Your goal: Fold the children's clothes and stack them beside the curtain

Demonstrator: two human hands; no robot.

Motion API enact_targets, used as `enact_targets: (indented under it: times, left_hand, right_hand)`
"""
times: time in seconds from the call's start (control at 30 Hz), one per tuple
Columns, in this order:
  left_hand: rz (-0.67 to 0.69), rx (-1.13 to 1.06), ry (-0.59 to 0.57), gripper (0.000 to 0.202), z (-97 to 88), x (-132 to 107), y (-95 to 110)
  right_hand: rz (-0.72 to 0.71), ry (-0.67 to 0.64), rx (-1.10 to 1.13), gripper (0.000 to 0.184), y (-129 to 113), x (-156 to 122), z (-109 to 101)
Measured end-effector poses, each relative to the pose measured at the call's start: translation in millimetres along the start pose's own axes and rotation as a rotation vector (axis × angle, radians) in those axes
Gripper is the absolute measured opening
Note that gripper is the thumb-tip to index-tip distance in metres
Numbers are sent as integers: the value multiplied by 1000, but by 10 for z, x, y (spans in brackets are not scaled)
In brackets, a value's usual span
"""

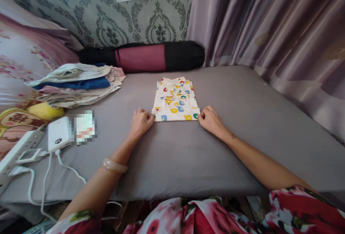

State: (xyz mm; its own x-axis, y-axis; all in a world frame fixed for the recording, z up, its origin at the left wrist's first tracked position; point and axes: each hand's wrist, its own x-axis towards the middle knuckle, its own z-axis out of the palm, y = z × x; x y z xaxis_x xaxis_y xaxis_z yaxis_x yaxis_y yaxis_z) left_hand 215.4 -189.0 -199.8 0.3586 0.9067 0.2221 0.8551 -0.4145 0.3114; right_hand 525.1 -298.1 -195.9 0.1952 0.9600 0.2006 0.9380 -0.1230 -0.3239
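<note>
A white shirt (176,99) with colourful letter prints lies folded into a neat rectangle on the grey sheet, its collar at the far end. My left hand (142,122) pinches the near left corner of the shirt, fingers closed. At the near right corner, my right hand (211,120) grips the edge the same way, thumb and fingers pressed together. A band of the hem is folded up along the near side between both hands.
To the left sits a pile of folded clothes (81,83). Nearer are a white power bank (58,133), a power strip (23,147) with cables, and a yellow cushion (45,111). A black and maroon long bag (141,58) lies along the wall; curtains (264,18) hang at right.
</note>
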Motion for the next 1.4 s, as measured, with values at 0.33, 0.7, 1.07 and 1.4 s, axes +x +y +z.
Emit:
enact_targets:
  times: [0.33,0.7,1.07,1.4]
  left_hand:
    - [214,37,29,41,-95,-95,477]
    - [159,133,-140,53,191,-77,913]
    - [111,99,-183,54,294,-106,856]
    - [147,115,-70,52,246,-101,842]
  right_hand:
    - [-179,-5,-82,44,-490,-96,-170]
    - [-325,-231,-78,58,-818,-21,152]
    - [-328,-243,-88,56,-780,-32,224]
    - [-244,-196,-106,54,-770,-14,151]
